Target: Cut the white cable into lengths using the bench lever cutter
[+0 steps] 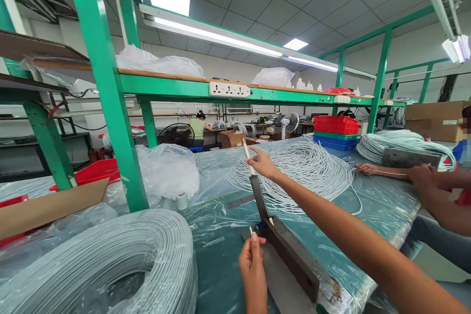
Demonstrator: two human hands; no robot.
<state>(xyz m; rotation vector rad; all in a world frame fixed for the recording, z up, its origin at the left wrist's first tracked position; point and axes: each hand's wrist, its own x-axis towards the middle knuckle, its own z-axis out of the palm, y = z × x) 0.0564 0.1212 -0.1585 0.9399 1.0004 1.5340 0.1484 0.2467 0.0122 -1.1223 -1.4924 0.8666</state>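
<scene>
My right hand [262, 163] grips the pale handle [245, 148] of a lever cutter, with its dark blade arm [258, 197] raised over the table. The cutter's dark base bar [292, 257] lies in front of me. My left hand [251, 260] pinches the end of a thin white wire [251, 230] right at the cutter's hinge. A pile of cut white wires [305, 169] lies beyond the cutter. A big coil of grey-white wire [121, 260] sits at the near left.
The table [217, 250] is covered in clear plastic over green. A green post [110, 98] stands at left beside a plastic bag [167, 167] and tape roll [181, 200]. Another person's hands [419, 174] work at right near a second coil [397, 143]. Stacked crates [335, 132] stand behind.
</scene>
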